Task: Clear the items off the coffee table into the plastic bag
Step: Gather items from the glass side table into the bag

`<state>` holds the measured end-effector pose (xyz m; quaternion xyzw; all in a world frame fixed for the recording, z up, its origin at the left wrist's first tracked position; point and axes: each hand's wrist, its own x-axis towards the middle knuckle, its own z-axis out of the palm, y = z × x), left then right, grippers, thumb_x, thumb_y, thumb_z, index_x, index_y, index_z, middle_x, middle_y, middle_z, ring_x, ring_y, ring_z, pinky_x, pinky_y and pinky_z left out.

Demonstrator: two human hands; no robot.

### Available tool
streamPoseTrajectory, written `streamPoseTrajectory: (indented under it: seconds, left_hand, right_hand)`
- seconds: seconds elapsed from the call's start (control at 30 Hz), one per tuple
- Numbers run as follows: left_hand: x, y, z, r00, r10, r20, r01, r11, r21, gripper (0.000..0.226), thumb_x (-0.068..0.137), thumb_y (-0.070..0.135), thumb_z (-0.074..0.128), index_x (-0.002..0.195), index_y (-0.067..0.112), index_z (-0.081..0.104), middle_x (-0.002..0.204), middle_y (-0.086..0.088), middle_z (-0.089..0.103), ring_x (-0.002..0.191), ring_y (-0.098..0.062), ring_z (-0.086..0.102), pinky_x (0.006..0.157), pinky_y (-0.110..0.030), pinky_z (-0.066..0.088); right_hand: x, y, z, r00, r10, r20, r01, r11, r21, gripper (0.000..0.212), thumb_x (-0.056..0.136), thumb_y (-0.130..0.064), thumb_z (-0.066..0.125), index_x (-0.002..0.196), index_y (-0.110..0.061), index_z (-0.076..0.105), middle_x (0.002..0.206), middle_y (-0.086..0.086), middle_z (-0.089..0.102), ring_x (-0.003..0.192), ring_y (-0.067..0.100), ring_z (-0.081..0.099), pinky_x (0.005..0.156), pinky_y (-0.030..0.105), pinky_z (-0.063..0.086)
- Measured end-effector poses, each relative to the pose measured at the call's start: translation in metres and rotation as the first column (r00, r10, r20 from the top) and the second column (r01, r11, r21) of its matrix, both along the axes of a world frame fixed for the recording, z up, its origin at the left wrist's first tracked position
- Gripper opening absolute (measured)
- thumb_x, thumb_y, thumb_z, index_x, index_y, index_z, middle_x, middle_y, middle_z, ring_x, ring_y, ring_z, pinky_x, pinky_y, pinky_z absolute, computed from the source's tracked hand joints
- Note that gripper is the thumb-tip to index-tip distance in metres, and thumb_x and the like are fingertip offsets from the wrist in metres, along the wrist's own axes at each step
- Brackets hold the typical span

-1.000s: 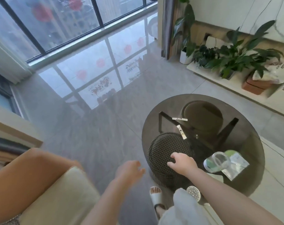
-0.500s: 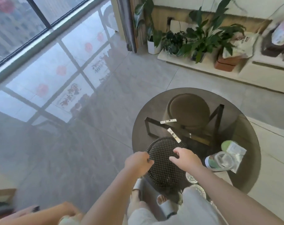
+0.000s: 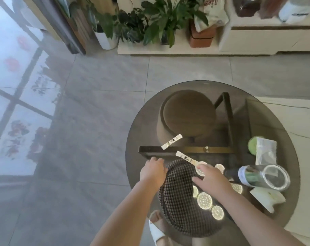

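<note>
A second ago the left hand (image 3: 153,172) was out over the floor. Now it has come to the coffee table (image 3: 200,86) at 9 o'clock, fingers bent at the rim; I cannot tell if it grips anything. So clearing is only starting, and nothing has been lifted yet.

There are two white strips (image 3: 172,142) near 10 o'clock. The right hand (image 3: 209,176) is near the middle, fingers spread and holding nothing, by the nearer strip (image 3: 186,158). Around it are about six bright dotted circles (image 3: 204,200); they may only be light.

There is one green round thing (image 3: 252,145) and one white packet (image 3: 266,153) at 3 o'clock, one glass jar (image 3: 262,176) on its side at 4, and one white pad (image 3: 266,197) at 5. I see no plastic bag by the hands.
</note>
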<state>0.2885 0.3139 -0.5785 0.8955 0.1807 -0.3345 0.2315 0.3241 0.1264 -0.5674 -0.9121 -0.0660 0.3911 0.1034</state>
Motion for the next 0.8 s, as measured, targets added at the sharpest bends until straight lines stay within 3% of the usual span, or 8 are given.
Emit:
streamPoseTrajectory:
  seconds: [0.13, 0.3, 0.5, 0.63, 0.8]
  left_hand:
    - [0.04, 0.0, -0.061, 0.995, -0.09, 0.045, 0.089, 0.995, 0.035, 0.044, 0.099, 0.029, 0.043, 0.141, 0.017, 0.04, 0.139, -0.005, 0.043, 0.13, -0.026, 0.039, 0.102, -0.041, 0.044]
    - [0.079, -0.007, -0.112, 0.979, -0.147, 0.144, 0.128, 0.983, 0.129, 0.036, 0.099, 0.027, 0.044, 0.133, 0.015, 0.043, 0.129, -0.006, 0.046, 0.122, -0.025, 0.042, 0.094, -0.037, 0.043]
    - [0.106, -0.019, -0.143, 0.952, -0.193, 0.239, 0.125, 0.954, 0.273, 0.028, 0.099, 0.024, 0.042, 0.124, 0.016, 0.048, 0.124, -0.005, 0.054, 0.118, -0.026, 0.048, 0.095, -0.037, 0.038]
    - [0.109, -0.025, -0.158, 0.944, -0.222, 0.243, 0.132, 0.932, 0.338, 0.027, 0.097, 0.021, 0.046, 0.124, 0.017, 0.046, 0.122, -0.004, 0.055, 0.116, -0.025, 0.05, 0.094, -0.037, 0.037]
    - [0.105, -0.025, -0.168, 0.939, -0.22, 0.266, 0.103, 0.914, 0.392, 0.019, 0.095, 0.012, 0.047, 0.115, 0.015, 0.047, 0.115, -0.005, 0.058, 0.109, -0.026, 0.055, 0.092, -0.036, 0.039]
  right_hand:
    - [0.018, 0.018, -0.056, 0.998, 0.028, 0.048, -0.028, 1.0, -0.014, 0.046, 0.093, -0.037, 0.05, 0.135, -0.02, 0.043, 0.14, -0.002, 0.044, 0.125, 0.021, 0.044, 0.098, 0.036, 0.046]
    - [0.036, 0.023, -0.104, 0.985, 0.063, 0.162, -0.054, 0.997, -0.062, 0.041, 0.097, -0.029, 0.046, 0.136, -0.02, 0.04, 0.142, -0.003, 0.041, 0.131, 0.021, 0.037, 0.101, 0.035, 0.043]
    - [0.044, 0.019, -0.14, 0.958, 0.041, 0.283, -0.018, 0.996, -0.084, 0.036, 0.098, -0.022, 0.043, 0.134, -0.02, 0.045, 0.131, -0.001, 0.05, 0.125, 0.022, 0.04, 0.095, 0.034, 0.042]
    - [0.034, 0.016, -0.158, 0.952, 0.032, 0.303, -0.008, 0.997, -0.08, 0.035, 0.096, -0.023, 0.049, 0.13, -0.02, 0.046, 0.126, -0.001, 0.052, 0.122, 0.022, 0.042, 0.096, 0.034, 0.041]
    - [0.018, 0.01, -0.164, 0.956, 0.045, 0.291, -0.014, 0.994, -0.107, 0.041, 0.09, -0.011, 0.054, 0.13, -0.017, 0.045, 0.125, 0.003, 0.054, 0.119, 0.025, 0.047, 0.099, 0.035, 0.037]
